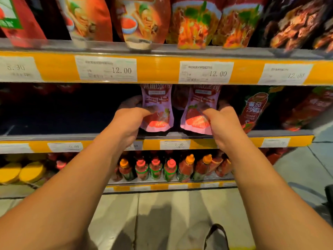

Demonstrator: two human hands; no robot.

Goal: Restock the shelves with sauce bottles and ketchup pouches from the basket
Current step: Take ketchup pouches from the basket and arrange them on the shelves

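Note:
Two pink pouches printed with strawberries stand upright side by side on the middle shelf (pixel 54 137). My left hand (pixel 128 121) grips the left pouch (pixel 156 103) by its left edge, thumb on the front. My right hand (pixel 222 123) grips the right pouch (pixel 201 105) by its right edge. Both pouches rest with their bases at the shelf's front lip. A dark basket (pixel 328 201) shows only as a sliver at the right edge of the head view.
Red sauce pouches (pixel 196 24) line the top shelf above yellow price strips (pixel 158 69). A red tomato pouch (pixel 254 110) stands right of my right hand. Sauce bottles (pixel 155 169) with red and orange caps fill the lower shelf, yellow lids (pixel 21 172) at left. Tiled floor lies below.

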